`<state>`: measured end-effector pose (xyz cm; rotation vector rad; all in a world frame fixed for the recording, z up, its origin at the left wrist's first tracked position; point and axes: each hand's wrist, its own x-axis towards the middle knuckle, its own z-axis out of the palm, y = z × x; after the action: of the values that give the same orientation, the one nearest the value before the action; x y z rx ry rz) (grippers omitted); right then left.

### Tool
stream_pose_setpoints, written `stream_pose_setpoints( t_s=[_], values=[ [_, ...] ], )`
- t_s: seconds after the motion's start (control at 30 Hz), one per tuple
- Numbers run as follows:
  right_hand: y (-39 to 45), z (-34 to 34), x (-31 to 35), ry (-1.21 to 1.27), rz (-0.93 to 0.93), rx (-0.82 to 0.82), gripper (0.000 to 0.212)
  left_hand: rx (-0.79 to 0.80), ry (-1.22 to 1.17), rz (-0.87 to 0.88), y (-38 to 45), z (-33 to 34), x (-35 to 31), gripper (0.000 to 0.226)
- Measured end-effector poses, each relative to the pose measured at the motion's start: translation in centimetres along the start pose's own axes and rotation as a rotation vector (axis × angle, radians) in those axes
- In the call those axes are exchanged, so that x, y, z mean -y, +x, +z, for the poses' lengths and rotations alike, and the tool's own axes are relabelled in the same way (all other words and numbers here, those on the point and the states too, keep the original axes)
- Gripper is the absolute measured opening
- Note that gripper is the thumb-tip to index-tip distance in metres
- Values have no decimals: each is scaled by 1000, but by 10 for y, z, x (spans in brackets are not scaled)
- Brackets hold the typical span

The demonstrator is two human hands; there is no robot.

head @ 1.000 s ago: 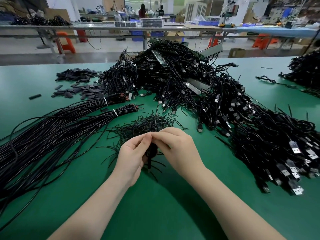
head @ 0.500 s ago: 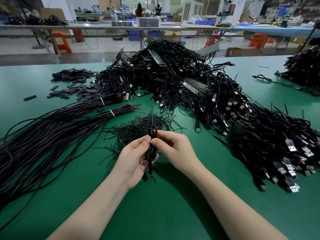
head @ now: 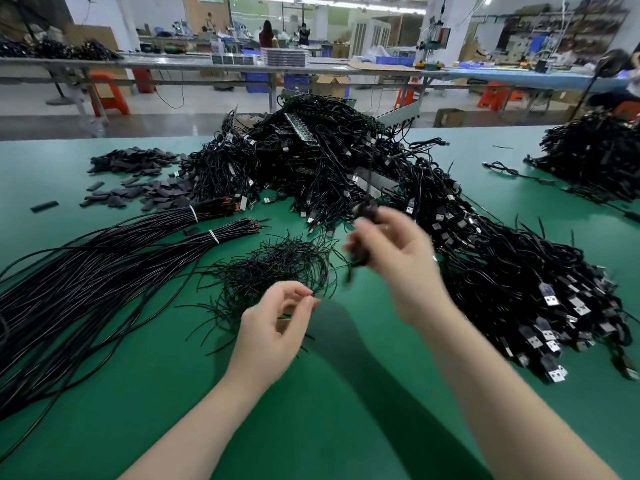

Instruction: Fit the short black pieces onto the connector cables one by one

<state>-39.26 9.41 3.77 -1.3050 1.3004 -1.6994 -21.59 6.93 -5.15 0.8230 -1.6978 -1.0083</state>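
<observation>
My right hand (head: 398,261) is raised over the green table (head: 329,410) and blurred by motion. It grips a small coiled black cable (head: 366,211), which sticks out above and below its fingers. My left hand (head: 273,330) hovers low over a loose pile of thin black ties (head: 273,265), fingers curled and thumb close to the index tip. Whether it pinches a tie is unclear. Short flat black pieces (head: 152,197) lie scattered at the far left. Straight black cable bundles (head: 104,258) with white bands lie to the left.
A big heap of coiled USB connector cables (head: 329,161) fills the table's middle and runs down the right side (head: 519,289). Another cable heap (head: 595,157) sits far right. Benches, orange stools and people stand beyond the table's far edge.
The hands have parted. My right hand has risen up and to the right with the coiled cable. My left hand has let go and dropped toward the tie pile.
</observation>
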Motion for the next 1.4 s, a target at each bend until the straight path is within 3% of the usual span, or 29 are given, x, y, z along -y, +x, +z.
stream_pose_setpoints(
  t_s=[0.1, 0.17, 0.23, 0.3, 0.33, 0.4, 0.5, 0.57, 0.63, 0.7, 0.87, 0.97, 1.03, 1.1, 1.2, 1.4],
  values=[
    [18, -66, 25, -758, -320, -370, 23, 46, 186, 140, -7, 4, -2, 13],
    [25, -114, 28, -1233, -354, -545, 31, 25, 261, 155, -7, 4, -3, 11],
    [28, -154, 21, -1489, -28, -524, 35, -17, 288, 153, -7, 4, -2, 13],
    [23, -177, 10, -1610, 431, -325, 55, -52, 301, 134, -7, 3, -3, 14],
    [20, -184, 7, -1606, 551, -262, 67, -62, 325, 130, -8, 3, -3, 15],
    [21, -182, 6, -1581, 534, -301, 79, -105, 392, 157, -11, 3, -6, 18],
    [19, -141, 5, -1559, 185, -403, 70, -271, 267, 135, -9, -2, -19, 19],
    [9, -91, -6, -1421, -59, -312, 58, -476, 38, 20, 7, -12, -27, 24],
    [-9, -37, -28, -1260, -113, -161, 51, -602, -42, -96, 29, -31, -28, 26],
    [-26, 4, -55, -1164, -61, -50, 47, -548, 232, -141, 50, -58, -18, 26],
    [-41, 25, -89, -1121, -23, -22, 27, -249, 1220, -250, 73, -152, 24, 43],
    [-42, 24, -93, -1156, -44, -27, 14, -66, 1508, -391, 72, -203, 44, 42],
    [-41, 25, -93, -1172, -30, -19, 16, -26, 1403, -413, 75, -220, 51, 37],
    [-38, 26, -94, -1195, -25, -4, 19, -73, 1312, -327, 73, -223, 54, 29],
    [-37, 24, -95, -1190, -43, -12, 22, -229, 1213, -224, 69, -226, 53, 17],
    [-36, 24, -93, -1144, -25, -18, 24, -530, 773, -176, 72, -239, 47, 15]
  ],
)
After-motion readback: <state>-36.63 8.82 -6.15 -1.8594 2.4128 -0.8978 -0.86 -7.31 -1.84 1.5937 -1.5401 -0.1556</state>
